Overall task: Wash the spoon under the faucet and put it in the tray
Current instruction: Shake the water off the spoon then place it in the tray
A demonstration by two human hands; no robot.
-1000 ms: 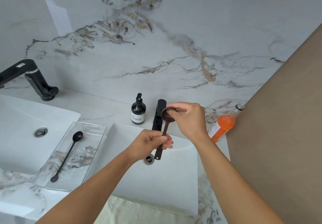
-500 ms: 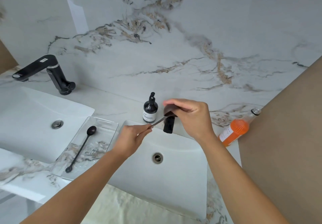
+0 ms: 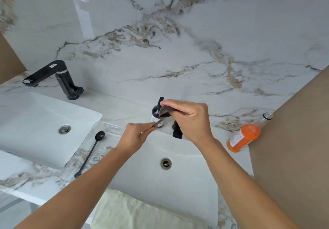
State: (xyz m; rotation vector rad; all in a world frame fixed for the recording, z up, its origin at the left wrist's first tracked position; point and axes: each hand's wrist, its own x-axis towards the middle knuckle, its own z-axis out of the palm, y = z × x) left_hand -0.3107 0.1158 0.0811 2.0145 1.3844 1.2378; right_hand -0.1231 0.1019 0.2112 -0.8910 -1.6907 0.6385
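Both hands hold the brown spoon above the right sink, in front of the soap bottle; the right hand closes its fingers over the bowl, the left hand pinches the handle end between thumb and fingers; the faucet shows just below the right hand; a black spoon lies in the glass tray between the two sinks; an orange bottle lies on the counter to the right

Glossy veined marble wall, smooth white ceramic basin, clear glass tray, matt black faucet.
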